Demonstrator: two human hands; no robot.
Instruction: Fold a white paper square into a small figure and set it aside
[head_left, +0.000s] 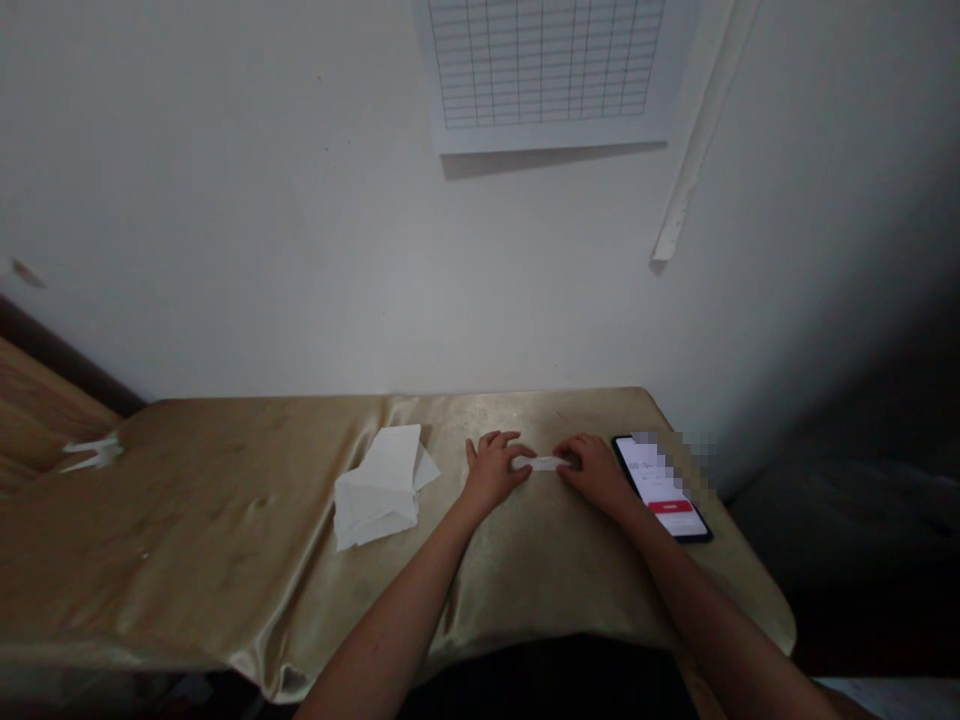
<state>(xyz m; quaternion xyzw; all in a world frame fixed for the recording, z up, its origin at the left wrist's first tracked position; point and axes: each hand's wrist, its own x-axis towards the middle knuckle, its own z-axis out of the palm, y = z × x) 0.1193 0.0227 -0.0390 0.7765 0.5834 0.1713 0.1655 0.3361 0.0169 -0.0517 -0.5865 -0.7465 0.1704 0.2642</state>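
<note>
A small white folded paper strip [545, 463] lies on the tan cloth-covered table [225, 520]. My left hand [495, 470] rests on its left end with fingers curled down onto it. My right hand [592, 468] presses the strip's right end, fingers closed over it. Both hands hold the strip flat against the cloth. Most of the strip is hidden under my fingers.
A stack of white paper sheets [380, 487] lies left of my hands. A phone [664, 488] with a lit screen lies at the right, near the table edge. A white scrap [94, 452] sits far left. A wall with a grid chart [547, 65] rises behind.
</note>
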